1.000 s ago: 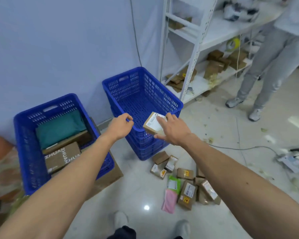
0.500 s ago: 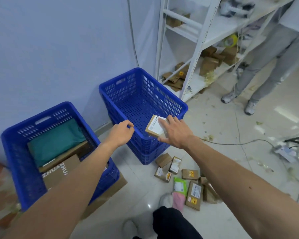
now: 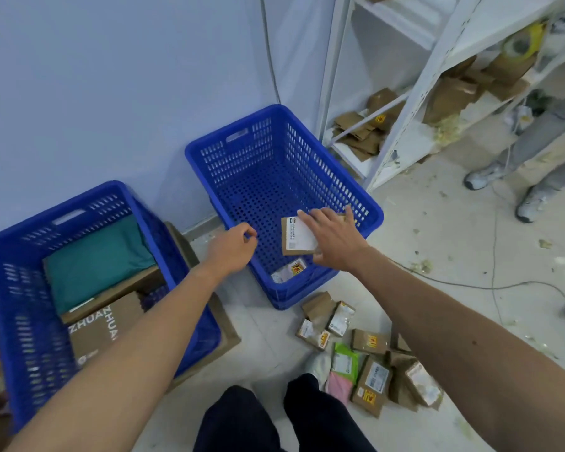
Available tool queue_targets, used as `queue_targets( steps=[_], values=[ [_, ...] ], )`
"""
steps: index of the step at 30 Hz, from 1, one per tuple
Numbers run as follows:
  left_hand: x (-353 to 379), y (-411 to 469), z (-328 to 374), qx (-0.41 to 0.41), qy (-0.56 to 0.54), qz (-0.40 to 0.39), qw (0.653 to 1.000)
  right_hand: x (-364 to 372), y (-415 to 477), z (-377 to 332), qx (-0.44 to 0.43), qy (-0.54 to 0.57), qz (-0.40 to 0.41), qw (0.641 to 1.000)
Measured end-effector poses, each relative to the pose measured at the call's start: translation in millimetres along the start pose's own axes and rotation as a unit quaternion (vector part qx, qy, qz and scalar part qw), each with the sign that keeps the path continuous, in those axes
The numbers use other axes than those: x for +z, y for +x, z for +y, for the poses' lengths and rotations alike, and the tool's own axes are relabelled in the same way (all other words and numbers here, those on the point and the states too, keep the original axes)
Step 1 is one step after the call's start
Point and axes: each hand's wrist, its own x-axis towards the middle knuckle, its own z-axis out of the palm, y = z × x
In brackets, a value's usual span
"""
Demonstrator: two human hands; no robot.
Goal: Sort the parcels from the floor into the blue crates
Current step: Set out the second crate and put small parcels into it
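Note:
My right hand (image 3: 333, 238) holds a small brown parcel with a white label (image 3: 296, 236) over the inside of the right blue crate (image 3: 268, 164). One small labelled parcel (image 3: 289, 270) lies on that crate's floor near its front wall. My left hand (image 3: 234, 246) is closed on the crate's near left rim. The left blue crate (image 3: 20, 288) holds a green flat packet (image 3: 98, 259) and brown boxes, one marked ZHUAN (image 3: 101, 324). Several small parcels (image 3: 366, 360) lie in a heap on the floor in front of the right crate.
A white metal shelf rack (image 3: 405, 102) with cardboard pieces stands right of the crates. Another person's legs and shoes (image 3: 509, 181) are at the far right. A cable (image 3: 470, 285) runs across the littered floor. My own legs and shoe (image 3: 318, 367) are beside the heap.
I have stepped closer and leaned over the crates. My right hand has carried the parcel from above the front rim to over the crate's inside; my left hand stays on the rim.

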Motion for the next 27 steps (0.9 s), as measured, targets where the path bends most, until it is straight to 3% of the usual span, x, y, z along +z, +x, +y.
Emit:
queue_targets(
  steps=[12,20,27],
  values=[
    [48.6,118.4,-47.0,0.040,0.049,-0.035,0.997,94.9,103.4,13.4,-0.005,0.018,-0.127,0.992],
    [105.3,185.2,-98.0,0.163,0.185,0.006,0.969,188.5,169.7,1.8,-0.005,0.010,-0.242,0.970],
    [115.1,198.7,-102.4,0.159,0.162,0.047,0.973,246.5,199.8,-14.5,-0.047,-0.050,-0.341,0.938]
  ],
)
